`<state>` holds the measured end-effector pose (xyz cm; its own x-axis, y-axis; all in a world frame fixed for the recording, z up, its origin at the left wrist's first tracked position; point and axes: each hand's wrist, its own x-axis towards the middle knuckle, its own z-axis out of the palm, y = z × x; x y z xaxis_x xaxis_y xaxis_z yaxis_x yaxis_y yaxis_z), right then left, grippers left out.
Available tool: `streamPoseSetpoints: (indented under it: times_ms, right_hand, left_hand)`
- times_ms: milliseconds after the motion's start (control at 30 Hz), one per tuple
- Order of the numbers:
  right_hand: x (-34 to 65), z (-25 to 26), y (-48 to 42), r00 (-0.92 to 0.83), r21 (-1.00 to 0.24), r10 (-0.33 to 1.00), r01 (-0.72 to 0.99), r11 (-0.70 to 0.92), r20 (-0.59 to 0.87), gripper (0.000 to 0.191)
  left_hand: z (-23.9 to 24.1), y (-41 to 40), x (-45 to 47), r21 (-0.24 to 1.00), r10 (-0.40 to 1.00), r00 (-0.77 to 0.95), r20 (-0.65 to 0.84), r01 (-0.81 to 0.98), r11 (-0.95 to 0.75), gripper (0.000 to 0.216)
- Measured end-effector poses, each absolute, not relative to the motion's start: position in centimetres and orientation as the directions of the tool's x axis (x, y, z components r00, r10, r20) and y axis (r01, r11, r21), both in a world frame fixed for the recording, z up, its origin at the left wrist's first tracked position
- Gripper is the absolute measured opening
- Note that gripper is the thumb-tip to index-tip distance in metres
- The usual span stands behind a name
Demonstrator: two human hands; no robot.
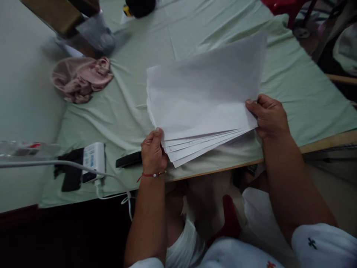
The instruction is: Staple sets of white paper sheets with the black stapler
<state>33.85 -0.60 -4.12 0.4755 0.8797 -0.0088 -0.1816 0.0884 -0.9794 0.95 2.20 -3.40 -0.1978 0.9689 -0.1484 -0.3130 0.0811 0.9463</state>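
Note:
A stack of several white paper sheets (203,96) is lifted at an angle over the pale green cloth-covered table (134,108). My left hand (152,150) is closed on the stack's near left corner, where the sheet edges fan out. A red thread bracelet circles that wrist. My right hand (269,115) grips the near right edge, thumb on top of the uppermost sheet. The far edge of the paper rises off the cloth.
A pink crumpled cloth (80,78) lies at the left. A white power bank (93,160) with a white cable (55,163) sits near the front left, beside a black flat object (128,159). A brown box (60,15) and a red chair (287,7) are at the back.

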Motion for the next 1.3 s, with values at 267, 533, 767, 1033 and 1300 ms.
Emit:
streamPoseSetpoints:
  times_ms: [267, 533, 767, 1033, 1300]
  right_hand:
    - [34.7, -5.0, -0.2, 0.521, -0.982, 0.851, -0.12, 0.146, 0.063, 0.037]
    - [34.7, -4.9, -0.3, 0.49, -0.985, 0.869, -0.105, 0.14, 0.071, 0.041]
    - [34.3, -4.4, -0.5, 0.519, -0.99, 0.854, -0.1, 0.101, 0.035, 0.042]
    - [33.8, -3.9, -0.6, 0.551, -0.99, 0.831, -0.055, 0.132, 0.081, 0.044]
    - [33.1, -3.3, -1.0, 0.498, -0.983, 0.864, -0.106, 0.149, 0.078, 0.036]
  left_hand:
    - [-2.7, 1.6, 1.7, 0.941, 0.974, -0.053, -0.219, -0.275, 0.196, 0.044]
    - [-2.1, 1.3, 1.8, 0.932, 0.971, -0.02, -0.238, -0.286, 0.223, 0.039]
    - [-2.1, 1.2, 1.8, 0.942, 0.977, -0.035, -0.21, -0.276, 0.193, 0.042]
    - [-2.8, 1.8, 1.7, 0.95, 0.98, -0.052, -0.192, -0.262, 0.172, 0.041]
    - [-3.6, 2.7, 2.0, 0.95, 0.98, -0.111, -0.167, -0.285, 0.13, 0.051]
